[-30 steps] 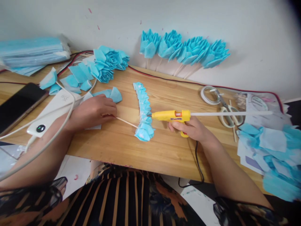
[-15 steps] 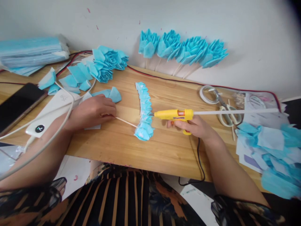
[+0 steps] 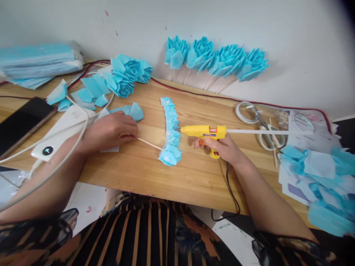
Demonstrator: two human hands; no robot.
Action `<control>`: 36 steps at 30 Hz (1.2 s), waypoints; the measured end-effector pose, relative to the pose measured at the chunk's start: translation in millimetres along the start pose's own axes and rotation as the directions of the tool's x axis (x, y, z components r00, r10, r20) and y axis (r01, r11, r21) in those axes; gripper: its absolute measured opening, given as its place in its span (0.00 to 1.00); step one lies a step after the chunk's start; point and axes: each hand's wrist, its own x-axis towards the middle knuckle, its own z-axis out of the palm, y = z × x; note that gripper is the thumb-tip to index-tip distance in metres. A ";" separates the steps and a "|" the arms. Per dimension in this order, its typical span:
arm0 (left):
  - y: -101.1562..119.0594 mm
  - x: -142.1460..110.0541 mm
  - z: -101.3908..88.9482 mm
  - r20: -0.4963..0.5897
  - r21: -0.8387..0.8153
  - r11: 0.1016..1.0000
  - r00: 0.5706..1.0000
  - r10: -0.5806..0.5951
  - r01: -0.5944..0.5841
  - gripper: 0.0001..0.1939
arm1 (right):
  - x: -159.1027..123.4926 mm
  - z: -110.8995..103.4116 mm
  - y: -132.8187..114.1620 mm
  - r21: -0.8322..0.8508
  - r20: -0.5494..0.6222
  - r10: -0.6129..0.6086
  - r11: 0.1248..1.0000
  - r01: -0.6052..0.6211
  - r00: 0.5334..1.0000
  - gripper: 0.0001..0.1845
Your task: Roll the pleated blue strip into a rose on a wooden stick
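My left hand (image 3: 118, 128) is closed on a thin wooden stick (image 3: 149, 143), whose far end runs into a rolled blue bud (image 3: 170, 155). From that bud a pleated light-blue strip (image 3: 171, 120) stretches away from me along the table. My right hand (image 3: 213, 146) grips a yellow hot glue gun (image 3: 203, 131) by its handle, fingers at the orange trigger. The metal nozzle points left at the strip's right edge, at about mid-length. A long white glue stick (image 3: 257, 132) sticks out of the gun's back.
Finished blue flowers (image 3: 215, 59) on sticks lean against the wall; more flowers (image 3: 124, 74) lie left. Scissors (image 3: 270, 136), a tape roll (image 3: 246, 112) and blue scraps (image 3: 318, 173) are right. A power bank (image 3: 59, 133), phone (image 3: 23, 123) and packaged masks (image 3: 41, 61) are left.
The glue gun's nozzle has moved slightly away from me along the strip, and its handle now shows more. My left hand keeps its hold on the stick.
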 end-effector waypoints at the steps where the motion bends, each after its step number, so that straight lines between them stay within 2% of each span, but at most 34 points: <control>1: -0.1 0.1 -0.1 0.002 0.001 1.000 1.000 -0.001 0.001 0.16 | -0.1 0.3 0.2 -0.014 0.001 -0.002 1.000 0.002 1.000 0.27; 18: 0.5 0.4 -0.5 -0.008 -0.018 0.999 0.999 -0.036 0.035 0.16 | 2.1 2.3 -4.6 -0.095 0.017 -0.071 0.993 0.072 0.997 0.24; 27: -0.3 0.3 0.1 -0.027 0.003 1.000 1.000 -0.002 0.002 0.16 | 0.2 6.3 -11.8 -0.178 0.063 -0.061 0.981 0.072 0.996 0.21; 36: 0.2 0.1 0.2 -0.046 -0.013 1.000 0.999 0.001 -0.002 0.15 | 0.3 7.4 -9.6 -0.189 0.067 -0.051 0.980 0.063 0.996 0.25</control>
